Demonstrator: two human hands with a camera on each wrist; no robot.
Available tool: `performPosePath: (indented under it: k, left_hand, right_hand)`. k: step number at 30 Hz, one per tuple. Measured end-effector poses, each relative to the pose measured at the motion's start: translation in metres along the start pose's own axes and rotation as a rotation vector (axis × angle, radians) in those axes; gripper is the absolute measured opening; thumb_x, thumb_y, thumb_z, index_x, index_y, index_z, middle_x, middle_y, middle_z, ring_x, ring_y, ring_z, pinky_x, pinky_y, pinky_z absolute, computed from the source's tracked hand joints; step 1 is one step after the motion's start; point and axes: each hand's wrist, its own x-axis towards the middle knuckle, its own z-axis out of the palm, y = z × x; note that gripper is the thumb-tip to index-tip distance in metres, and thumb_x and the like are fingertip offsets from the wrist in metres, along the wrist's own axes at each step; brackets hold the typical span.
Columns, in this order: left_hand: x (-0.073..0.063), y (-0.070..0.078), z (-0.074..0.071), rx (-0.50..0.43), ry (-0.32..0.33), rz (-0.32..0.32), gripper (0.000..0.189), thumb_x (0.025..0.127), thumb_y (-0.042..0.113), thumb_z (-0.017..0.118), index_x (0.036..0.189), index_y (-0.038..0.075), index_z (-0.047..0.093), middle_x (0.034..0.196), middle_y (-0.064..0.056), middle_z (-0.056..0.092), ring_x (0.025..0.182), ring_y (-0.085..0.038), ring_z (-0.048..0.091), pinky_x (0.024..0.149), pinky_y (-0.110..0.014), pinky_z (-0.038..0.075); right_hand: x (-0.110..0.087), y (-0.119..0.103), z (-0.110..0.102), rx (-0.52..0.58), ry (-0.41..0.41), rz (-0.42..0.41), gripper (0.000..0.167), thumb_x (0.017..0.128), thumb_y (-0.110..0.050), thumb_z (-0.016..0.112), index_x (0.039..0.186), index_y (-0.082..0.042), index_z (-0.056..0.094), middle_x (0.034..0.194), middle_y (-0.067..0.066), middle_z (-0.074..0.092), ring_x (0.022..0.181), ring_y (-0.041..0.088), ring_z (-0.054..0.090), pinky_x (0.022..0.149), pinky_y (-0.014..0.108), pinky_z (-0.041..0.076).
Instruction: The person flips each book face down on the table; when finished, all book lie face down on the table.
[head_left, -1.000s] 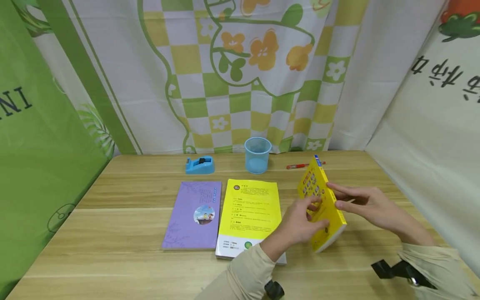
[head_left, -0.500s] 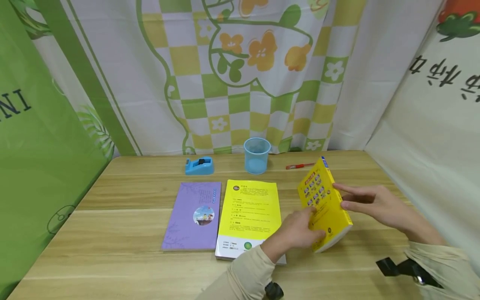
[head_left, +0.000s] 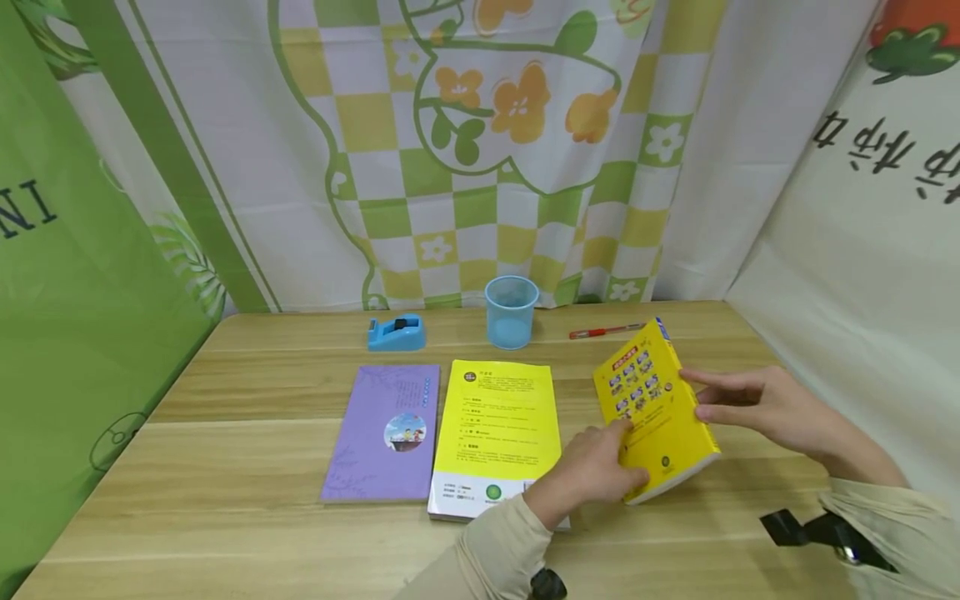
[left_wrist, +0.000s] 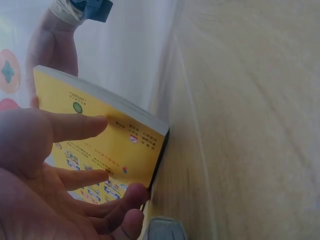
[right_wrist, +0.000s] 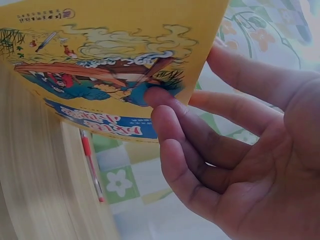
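Note:
A yellow paperback book stands tilted on the table, its back cover toward me in the head view. My right hand holds it at the spine, thumb and fingertips at that edge. The right wrist view shows its illustrated front cover with fingertips of the right hand against it. My left hand is at the book's lower left side. In the left wrist view, the left hand's thumb and index finger reach straight to the back cover, the other fingers bent loosely near the book's edge.
Left of the hands lie a yellow-and-white book and a purple book, side by side. Toward the back stand a blue tape dispenser and a blue mesh cup. A red pen lies behind the held book.
The right hand has swung the book's spine edge to the right, so more of the back cover faces the head camera. The left hand has shifted slightly, its fingers now nearer the cover.

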Motion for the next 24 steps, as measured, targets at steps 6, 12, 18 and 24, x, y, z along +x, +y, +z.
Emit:
performPosePath:
  k: [6,12,18,24]
  left_hand:
    - [0.0,-0.001,0.002,0.01,0.018,-0.003,0.066,0.088,0.034,0.076,0.148,0.026,0.049,0.139,0.0,0.059,0.111,-0.013,0.052,0.094,-0.029,0.045]
    - [0.001,-0.003,0.003,0.014,0.033,-0.017,0.066,0.086,0.031,0.077,0.147,0.026,0.051,0.131,0.0,0.059,0.107,-0.014,0.049,0.091,-0.03,0.043]
    - [0.002,-0.001,0.004,0.097,0.077,-0.063,0.056,0.085,0.034,0.078,0.137,0.023,0.06,0.11,-0.003,0.054,0.095,-0.019,0.045,0.08,-0.031,0.038]
    - [0.002,-0.002,0.004,0.164,0.096,-0.084,0.029,0.083,0.035,0.079,0.092,0.008,0.07,0.095,-0.004,0.047,0.089,-0.021,0.042,0.075,-0.031,0.035]
  right_hand:
    - [0.0,0.002,-0.003,-0.016,-0.027,0.031,0.052,0.094,-0.02,0.071,0.14,0.0,0.057,0.111,0.013,0.075,0.092,-0.003,0.063,0.076,0.022,0.055]
    - [0.001,0.004,-0.004,-0.004,-0.076,0.066,0.056,0.094,-0.022,0.072,0.141,0.003,0.054,0.113,0.014,0.074,0.092,-0.001,0.065,0.077,0.022,0.055]
    - [0.004,0.013,-0.002,-0.033,-0.083,0.076,0.059,0.091,-0.022,0.075,0.14,0.004,0.055,0.107,0.008,0.076,0.089,0.001,0.066,0.076,0.021,0.054]
    - [0.006,0.025,-0.001,-0.062,-0.105,0.093,0.061,0.088,-0.025,0.078,0.137,0.005,0.057,0.103,0.007,0.077,0.088,0.001,0.065,0.075,0.021,0.054]
